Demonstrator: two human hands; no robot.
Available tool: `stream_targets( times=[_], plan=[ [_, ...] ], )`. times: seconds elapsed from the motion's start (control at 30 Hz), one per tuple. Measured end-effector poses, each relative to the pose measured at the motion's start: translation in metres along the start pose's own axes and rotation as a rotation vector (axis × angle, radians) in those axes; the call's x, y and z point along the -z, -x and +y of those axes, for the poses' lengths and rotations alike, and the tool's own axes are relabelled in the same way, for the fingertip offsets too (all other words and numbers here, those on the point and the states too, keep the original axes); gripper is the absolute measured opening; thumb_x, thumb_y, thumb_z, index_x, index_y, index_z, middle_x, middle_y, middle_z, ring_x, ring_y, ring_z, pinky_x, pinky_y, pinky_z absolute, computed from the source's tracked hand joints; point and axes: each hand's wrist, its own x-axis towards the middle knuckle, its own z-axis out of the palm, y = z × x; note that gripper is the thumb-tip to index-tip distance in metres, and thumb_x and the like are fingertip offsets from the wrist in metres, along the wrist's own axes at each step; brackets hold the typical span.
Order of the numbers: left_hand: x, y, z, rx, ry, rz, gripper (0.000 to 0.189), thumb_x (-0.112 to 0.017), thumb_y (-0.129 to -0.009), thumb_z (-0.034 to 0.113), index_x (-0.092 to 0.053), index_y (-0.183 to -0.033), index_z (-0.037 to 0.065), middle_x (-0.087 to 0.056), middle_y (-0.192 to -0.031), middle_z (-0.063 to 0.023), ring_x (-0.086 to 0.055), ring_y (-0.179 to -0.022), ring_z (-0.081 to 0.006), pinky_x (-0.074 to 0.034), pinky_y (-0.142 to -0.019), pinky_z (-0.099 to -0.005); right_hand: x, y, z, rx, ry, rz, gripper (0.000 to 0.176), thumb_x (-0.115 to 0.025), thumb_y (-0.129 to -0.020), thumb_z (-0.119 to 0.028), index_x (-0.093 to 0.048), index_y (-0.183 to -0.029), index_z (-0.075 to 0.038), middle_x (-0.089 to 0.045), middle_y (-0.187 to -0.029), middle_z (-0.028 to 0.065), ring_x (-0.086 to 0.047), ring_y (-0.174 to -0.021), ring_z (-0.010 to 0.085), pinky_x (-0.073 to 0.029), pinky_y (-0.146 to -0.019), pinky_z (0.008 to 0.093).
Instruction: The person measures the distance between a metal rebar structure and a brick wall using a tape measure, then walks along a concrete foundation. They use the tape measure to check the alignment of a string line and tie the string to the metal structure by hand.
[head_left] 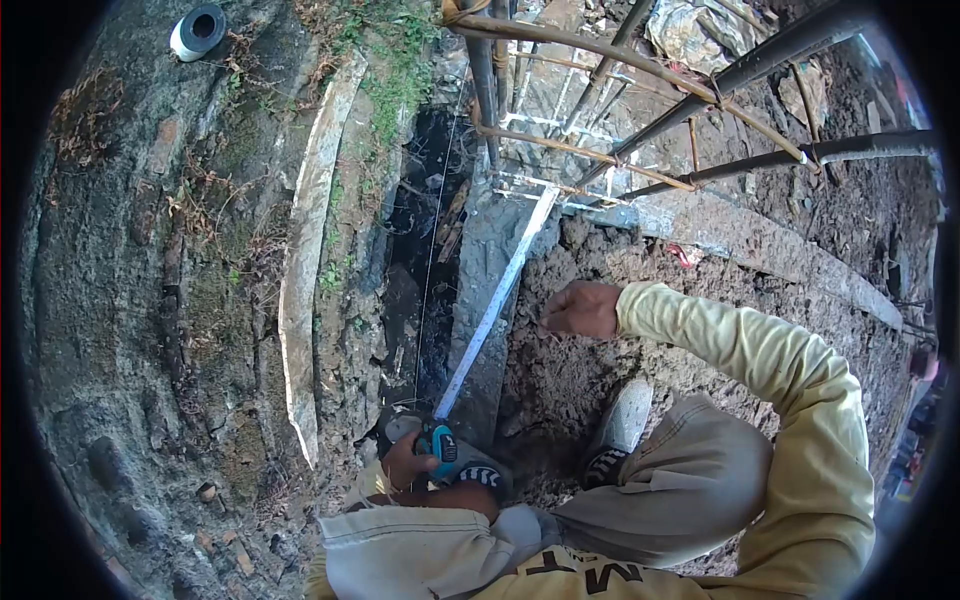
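Observation:
My left hand [408, 462] is closed around a teal and black tape measure [438, 444] near my left shoe. Its white blade [497, 298] stretches up and to the right over a grey concrete strip [480, 345], ending beside the base of the rebar cage [600, 155]. To the right of the blade, my right hand [583, 308] hangs over rough brown soil, apart from the tape. Its fingers are curled together, and whether anything is in them is hidden.
A taut thin string [432, 240] runs above a dark, wet trench [408, 285]. Left of it lies a long weathered plank [310, 260]. A spool [200, 33] rests at the upper left. Steel bars project at the upper right, above a concrete edge [770, 240].

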Motion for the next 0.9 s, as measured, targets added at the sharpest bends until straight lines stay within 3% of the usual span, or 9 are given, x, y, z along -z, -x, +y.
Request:
stream_targets(
  times=[0.13, 0.23, 0.37, 0.5, 0.6, 0.63, 0.73, 0.83, 0.9],
  plan=[
    [-0.004, -0.023, 0.004, 0.018, 0.375, -0.33, 0.077, -0.081, -0.066, 0.031, -0.042, -0.125, 0.003, -0.058, -0.104, -0.0095, -0.06, -0.1, -0.0251, -0.052, -0.084, -0.0366, 0.007, -0.004, -0.006, 0.142, -0.037, 0.095, 0.031, -0.053, -0.087, -0.032, -0.068, -0.101, -0.009, -0.068, -0.089, 0.0121, -0.061, -0.08, 0.0205, -0.047, -0.078, 0.0372],
    [-0.031, -0.038, 0.021, 0.099, 0.532, -0.392, 0.069, -0.079, -0.07, 0.024, -0.042, -0.126, 0.006, -0.057, -0.107, -0.0088, -0.058, -0.105, -0.0264, -0.052, -0.086, -0.0381, 0.007, -0.013, -0.012, 0.193, -0.021, 0.146, 0.032, -0.051, -0.089, -0.032, -0.067, -0.1, -0.007, -0.067, -0.09, 0.0131, -0.061, -0.079, 0.0217, -0.046, -0.078, 0.0378],
    [-0.042, -0.06, 0.008, 0.167, 0.42, -0.384, 0.059, -0.074, -0.075, 0.017, -0.043, -0.125, 0.008, -0.056, -0.112, -0.0087, -0.059, -0.103, -0.0272, -0.051, -0.087, -0.0416, 0.005, -0.02, -0.02, 0.213, -0.008, 0.22, 0.034, -0.05, -0.09, -0.033, -0.065, -0.096, -0.003, -0.065, -0.085, 0.0148, -0.06, -0.078, 0.0222, -0.046, -0.076, 0.0373],
    [-0.061, -0.069, 0.01, 0.347, 0.277, -0.375, 0.056, -0.072, -0.076, 0.014, -0.044, -0.124, 0.009, -0.057, -0.112, -0.0082, -0.061, -0.1, -0.0256, -0.05, -0.088, -0.0419, -0.022, -0.032, -0.008, 0.327, -0.227, 0.131, 0.032, -0.05, -0.094, -0.032, -0.063, -0.097, -0.003, -0.059, -0.082, 0.0028, -0.05, -0.071, 0.0112, -0.044, -0.067, 0.0307],
    [-0.07, -0.069, 0.021, 0.377, 0.22, -0.407, 0.051, -0.073, -0.076, 0.021, -0.047, -0.119, 0.011, -0.06, -0.105, -0.0059, -0.062, -0.095, -0.0213, -0.051, -0.083, -0.0387, -0.03, -0.033, -0.002, 0.249, -0.48, 0.182, 0.043, -0.049, -0.092, -0.041, -0.063, -0.102, -0.001, -0.061, -0.079, 0.0113, -0.054, -0.074, 0.0197, -0.045, -0.074, 0.0344],
    [-0.074, -0.069, 0.023, 0.367, 0.222, -0.422, 0.049, -0.074, -0.076, 0.024, -0.049, -0.116, 0.011, -0.061, -0.102, -0.0048, -0.062, -0.093, -0.0194, -0.052, -0.081, -0.0372, -0.024, -0.028, -0.005, 0.099, -0.395, 0.252, 0.049, -0.047, -0.092, -0.045, -0.062, -0.1, 0.001, -0.06, -0.076, 0.0118, -0.054, -0.071, 0.0209, -0.045, -0.073, 0.0347],
    [-0.081, -0.069, 0.021, 0.412, 0.445, -0.331, 0.045, -0.071, -0.078, 0.026, -0.049, -0.115, 0.013, -0.06, -0.096, -0.0033, -0.062, -0.088, -0.0175, -0.053, -0.077, -0.0352, -0.021, -0.046, 0.012, 0.083, -0.3, 0.332, 0.05, -0.047, -0.092, -0.046, -0.063, -0.1, 0.001, -0.061, -0.075, 0.0115, -0.055, -0.07, 0.0217, -0.046, -0.072, 0.0354],
    [-0.08, -0.085, 0.005, 0.431, 0.356, -0.289, 0.044, -0.071, -0.079, 0.029, -0.047, -0.113, 0.015, -0.058, -0.09, -0.002, -0.062, -0.081, -0.017, -0.054, -0.07, -0.0348, -0.02, -0.05, 0.016, 0.14, -0.331, 0.329, 0.048, -0.05, -0.091, -0.044, -0.064, -0.092, 0.002, -0.062, -0.074, 0.0138, -0.056, -0.071, 0.0214, -0.045, -0.072, 0.0376],
    [-0.09, -0.086, 0.005, 0.39, 0.239, -0.166, 0.049, -0.07, -0.079, 0.03, -0.043, -0.116, 0.015, -0.056, -0.099, -0.0067, -0.062, -0.079, -0.021, -0.054, -0.066, -0.0398, -0.018, -0.047, 0.014, 0.154, -0.352, 0.315, 0.048, -0.052, -0.09, -0.044, -0.064, -0.09, 0.002, -0.062, -0.075, 0.0147, -0.056, -0.072, 0.0212, -0.045, -0.072, 0.0377]
  ],
)
